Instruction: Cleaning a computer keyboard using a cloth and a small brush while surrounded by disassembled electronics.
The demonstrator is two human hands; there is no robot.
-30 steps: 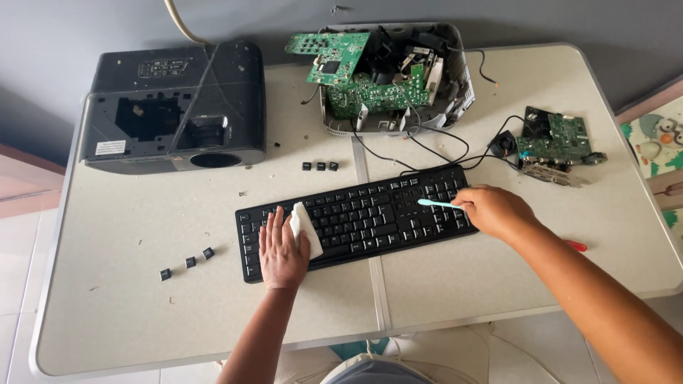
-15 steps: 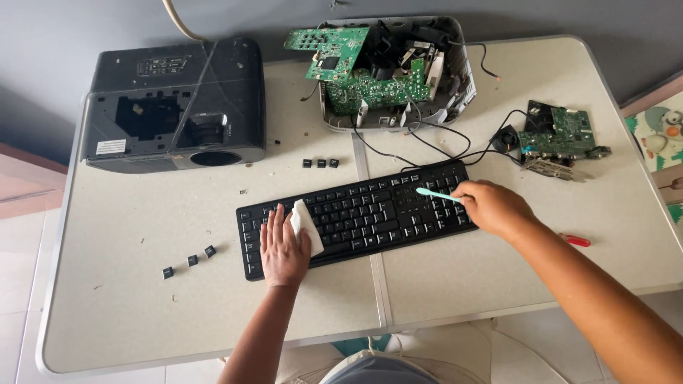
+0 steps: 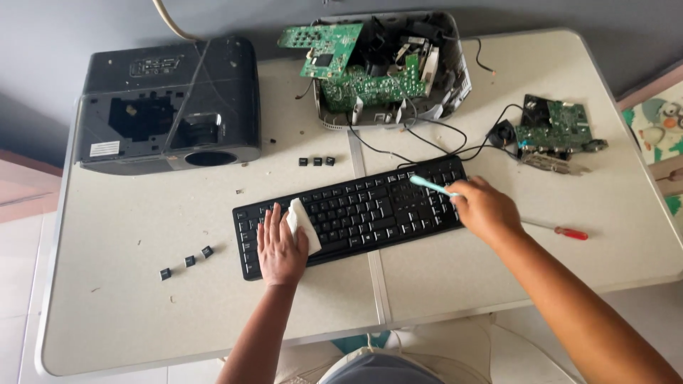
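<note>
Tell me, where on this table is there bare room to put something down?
Bare patches: the near-left table below the loose keycaps, and the near edge under the keyboard. Also right of the red screwdriver. The back is crowded: black projector, opened casing, circuit board.

Bright even daylight, soft shadows, sharp focus, perhaps slight edge distortion

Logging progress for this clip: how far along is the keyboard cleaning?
Done: six keycaps are off, three above the keyboard, three at its left. In hand: the left hand presses a white cloth on the keys; the right hand works a light blue brush at the right end. Left: keycaps not refitted.
</note>
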